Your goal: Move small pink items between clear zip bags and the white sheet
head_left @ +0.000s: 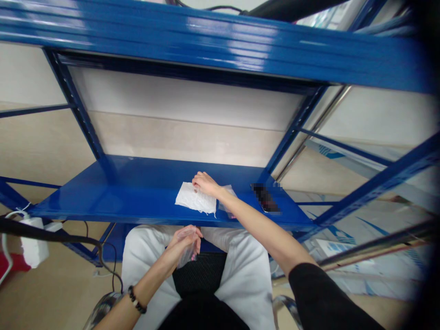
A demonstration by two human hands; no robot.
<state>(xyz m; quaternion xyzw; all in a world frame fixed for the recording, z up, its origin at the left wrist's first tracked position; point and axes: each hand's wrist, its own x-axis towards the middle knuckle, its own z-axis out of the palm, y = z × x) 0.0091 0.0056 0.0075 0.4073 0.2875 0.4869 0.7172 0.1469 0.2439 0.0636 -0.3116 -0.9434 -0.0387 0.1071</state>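
At the far left, a white plug box (34,243) is hanging by the blue shelf (92,190). A dark bead bracelet (136,300) is sitting on the left wrist. The left hand (185,238) is pinching a clear bag (184,260) over the lap, just in front of the shelf. Next, a white wrinkly sheet (194,199) is lying flat on the shelf. The right hand (205,184) is curling its fingers over the sheet's top edge; I cannot tell if they are pinching it. Another clear bag (225,207) is lying just beside the sheet, partly hiding under the right arm. Farther right, a dark phone (266,199) is resting on the shelf.
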